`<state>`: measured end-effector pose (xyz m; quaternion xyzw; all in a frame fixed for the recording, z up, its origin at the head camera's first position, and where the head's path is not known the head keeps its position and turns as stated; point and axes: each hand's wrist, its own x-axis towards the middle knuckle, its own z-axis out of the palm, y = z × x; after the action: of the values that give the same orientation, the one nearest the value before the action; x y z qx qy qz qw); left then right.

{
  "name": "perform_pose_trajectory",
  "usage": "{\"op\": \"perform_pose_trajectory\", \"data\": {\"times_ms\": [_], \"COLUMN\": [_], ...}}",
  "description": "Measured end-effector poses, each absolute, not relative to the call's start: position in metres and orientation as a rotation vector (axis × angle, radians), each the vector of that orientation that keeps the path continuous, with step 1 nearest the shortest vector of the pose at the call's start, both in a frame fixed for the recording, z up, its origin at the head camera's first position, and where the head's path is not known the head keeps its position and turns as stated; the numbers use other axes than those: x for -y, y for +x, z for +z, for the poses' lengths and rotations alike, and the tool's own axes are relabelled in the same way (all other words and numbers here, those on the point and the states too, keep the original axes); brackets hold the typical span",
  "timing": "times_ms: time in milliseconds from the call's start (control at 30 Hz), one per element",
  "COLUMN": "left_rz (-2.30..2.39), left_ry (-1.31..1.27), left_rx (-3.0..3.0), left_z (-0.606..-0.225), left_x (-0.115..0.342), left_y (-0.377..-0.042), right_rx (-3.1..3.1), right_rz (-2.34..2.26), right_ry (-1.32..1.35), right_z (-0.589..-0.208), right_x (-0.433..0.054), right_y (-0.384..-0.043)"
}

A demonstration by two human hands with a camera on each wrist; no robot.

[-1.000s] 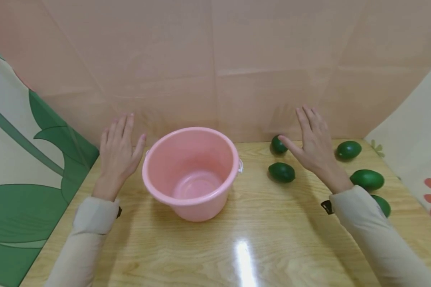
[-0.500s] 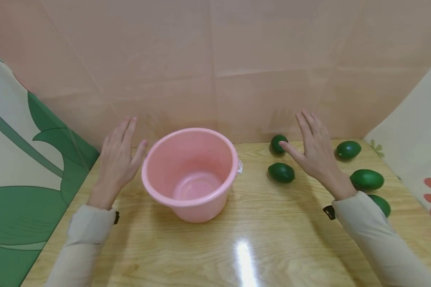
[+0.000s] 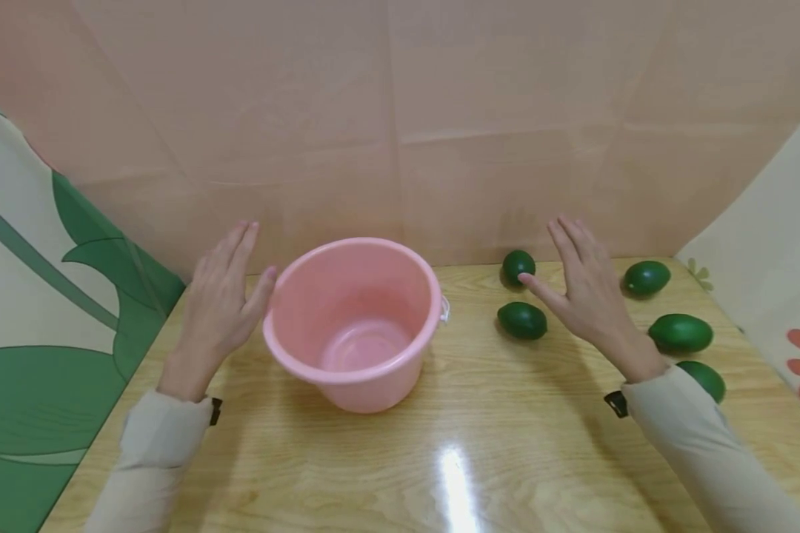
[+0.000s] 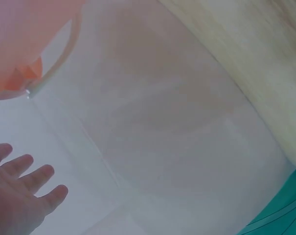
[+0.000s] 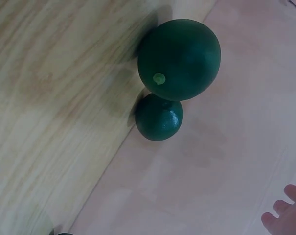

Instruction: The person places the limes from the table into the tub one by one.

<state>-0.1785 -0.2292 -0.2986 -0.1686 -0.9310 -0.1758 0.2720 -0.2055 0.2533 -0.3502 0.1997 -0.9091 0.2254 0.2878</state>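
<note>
A pink bucket (image 3: 367,392) stands upright on the table left of the middle, its mouth facing up and nothing inside. Just left of its rim, my left hand (image 3: 216,307) is raised with straight fingers, holding nothing. The thumb overlaps the rim in the head view; contact cannot be told. On the other side, my right hand (image 3: 590,296) hovers with fingers extended and holds nothing. Nearest to it lie two smooth dark green oval fruits, avocado-like: a front one (image 3: 522,320) and a back one (image 3: 518,266), which the right thumb tip partly covers.
Several more green fruits (image 3: 681,333) lie along the table's right side, one partly behind the right sleeve (image 3: 680,414). A pinkish wall sheet (image 3: 400,133) rises behind the wooden table (image 3: 347,474). Printed panels (image 3: 33,414) flank both sides.
Both hands have drawn slightly back toward the body. The left hand has also shifted a little right, closer to the bucket. Bucket and fruits have stayed put.
</note>
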Motion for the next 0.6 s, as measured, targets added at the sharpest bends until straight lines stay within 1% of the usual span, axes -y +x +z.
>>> {"op": "perform_pose_trajectory", "data": {"times_ms": [600], "left_rz": [-0.572], "left_ry": [-0.589], "left_rx": [2.506], "left_z": [-0.2985], "left_x": [0.2271], "left_y": [-0.1709], "right_rx": [2.482], "right_rz": [0.662], "right_ry": [0.536], "right_z": [-0.3556], "right_x": [-0.2572], "right_y": [-0.1961]}}
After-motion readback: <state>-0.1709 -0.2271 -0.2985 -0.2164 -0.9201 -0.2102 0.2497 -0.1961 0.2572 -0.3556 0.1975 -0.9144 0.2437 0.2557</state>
